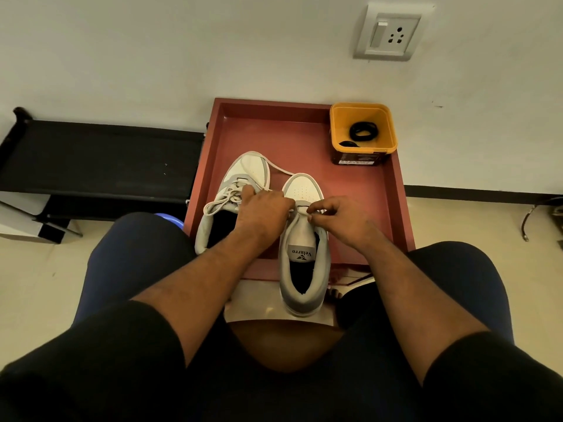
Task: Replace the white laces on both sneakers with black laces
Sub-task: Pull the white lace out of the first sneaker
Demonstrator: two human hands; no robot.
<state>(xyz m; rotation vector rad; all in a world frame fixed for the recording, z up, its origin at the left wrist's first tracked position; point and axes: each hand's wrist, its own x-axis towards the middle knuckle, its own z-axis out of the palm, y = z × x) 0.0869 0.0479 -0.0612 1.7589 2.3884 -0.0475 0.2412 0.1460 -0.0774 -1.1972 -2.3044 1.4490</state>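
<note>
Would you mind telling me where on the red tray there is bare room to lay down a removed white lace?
The red tray is bare along its far edge, between the left grey-and-white sneaker's toe and the yellow plastic tub. A second patch lies below the tub, right of the right sneaker. The near left is crowded by both sneakers, left hand and right hand.

Left hand (264, 212) covers the lace rows of the right-side sneaker (304, 245) and part of the left-side sneaker (234, 190), so how much white lace (281, 171) is threaded there can't be told. Label text on the yellow tub (362, 130) too small to read; second black lace (348, 144) half hidden by the tub's rim
</note>
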